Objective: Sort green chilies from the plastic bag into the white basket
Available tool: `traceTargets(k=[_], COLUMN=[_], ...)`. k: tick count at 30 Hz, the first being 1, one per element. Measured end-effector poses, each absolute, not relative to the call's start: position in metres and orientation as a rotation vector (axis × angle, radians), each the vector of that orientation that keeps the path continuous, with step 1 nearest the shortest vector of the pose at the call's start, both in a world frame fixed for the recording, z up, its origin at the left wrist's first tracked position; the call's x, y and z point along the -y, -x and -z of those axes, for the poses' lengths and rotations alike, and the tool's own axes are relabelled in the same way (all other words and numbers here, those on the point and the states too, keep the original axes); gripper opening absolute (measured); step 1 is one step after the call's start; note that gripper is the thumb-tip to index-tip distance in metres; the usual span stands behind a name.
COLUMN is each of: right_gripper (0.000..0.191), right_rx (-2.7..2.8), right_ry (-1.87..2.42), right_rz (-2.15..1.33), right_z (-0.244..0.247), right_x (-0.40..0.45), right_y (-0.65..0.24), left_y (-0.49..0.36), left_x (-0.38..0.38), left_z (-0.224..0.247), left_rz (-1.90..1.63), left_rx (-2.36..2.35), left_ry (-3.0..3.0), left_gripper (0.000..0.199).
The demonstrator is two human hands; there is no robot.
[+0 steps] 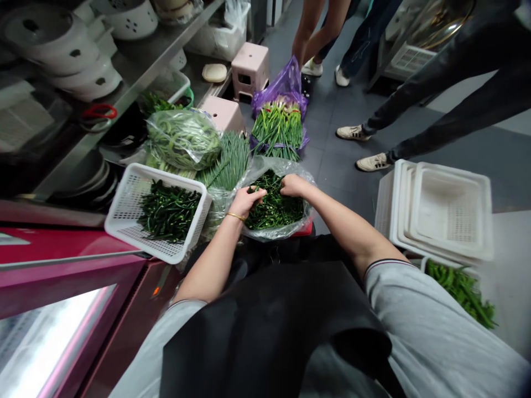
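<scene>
A clear plastic bag (276, 233) lies open in front of me, full of small dark green peppers (276, 207). My left hand (248, 200), with a thin bracelet at the wrist, is at the bag's left side, its thumb and fingers closed on dark green peppers. At the upper right of the pile, my right hand (292, 186) has its fingers curled down among the peppers; what they pinch is hidden. To the left, a white perforated basket (124, 213) holds a heap of similar dark green peppers (168, 213).
Bundled green stalks (279, 130) in a purple bag (282, 83) stand ahead. Bagged greens (185, 138) and pink stools (250, 66) are at the left. Stacked white baskets (450, 210) stand right, near a person's legs (440, 99). Metal shelving (141, 83) borders the left.
</scene>
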State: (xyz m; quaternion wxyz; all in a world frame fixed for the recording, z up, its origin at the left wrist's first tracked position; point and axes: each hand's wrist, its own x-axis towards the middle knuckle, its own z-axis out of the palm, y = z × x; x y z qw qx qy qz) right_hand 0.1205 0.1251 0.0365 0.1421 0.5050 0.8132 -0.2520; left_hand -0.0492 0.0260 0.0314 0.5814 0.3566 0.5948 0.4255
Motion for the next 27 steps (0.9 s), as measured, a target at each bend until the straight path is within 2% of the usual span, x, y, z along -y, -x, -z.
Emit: traceTargets(k=[4, 6, 9, 11, 13, 15, 18, 21, 24, 27], right_gripper=[0.018, 0.019, 0.015, 0.022, 0.028, 0.030, 0.028, 0.027, 0.036, 0.042], right_rx=[-2.320, -2.368, -2.640, -2.828, -2.921, -2.910, -2.705, -2.496, -2.434, -2.611], right_ry=[-1.727, -1.718, -1.496, -1.362, -1.319, -1.369, -1.513, -1.571, -1.494, -1.281], right_rz=[1.526, 1.669, 1.378, 1.030, 0.860, 1.033, 1.534, 1.785, 1.769, 1.528], right_z=[-0.056, -0.063, -0.074, -0.083, -0.090, -0.092, -0.084, -0.077, -0.076, -0.077], right_x=[-0.111, -0.100, -0.088, -0.084, -0.083, -0.082, -0.079, -0.072, -0.065, -0.062], right_y=[-0.131, -0.130, -0.124, -0.120, -0.119, -0.119, -0.126, -0.139, -0.149, -0.148], left_y=[0.027, 0.021, 0.025, 0.032, 0.039, 0.043, 0.043, 0.041, 0.040, 0.039], left_x=[-0.035, -0.040, -0.045, -0.045, -0.042, -0.039, -0.033, -0.026, -0.021, -0.018], left_z=[-0.027, -0.025, -0.026, -0.031, -0.041, -0.052, -0.061, -0.057, -0.048, -0.046], left_rz=[-0.984, -0.995, -0.933, -0.870, -0.862, -0.879, -0.812, -0.696, -0.631, -0.584], left_rx=[-1.393, -1.406, -1.434, -1.427, -1.400, -1.341, -1.294, -1.317, -1.323, -1.240], left_ry=[-1.007, -1.071, -1.195, -1.294, -1.384, -1.480, -1.590, -1.509, -1.411, -1.451], left_gripper=[0.031, 0.030, 0.024, 0.016, 0.017, 0.022, 0.022, 0.020, 0.019, 0.022])
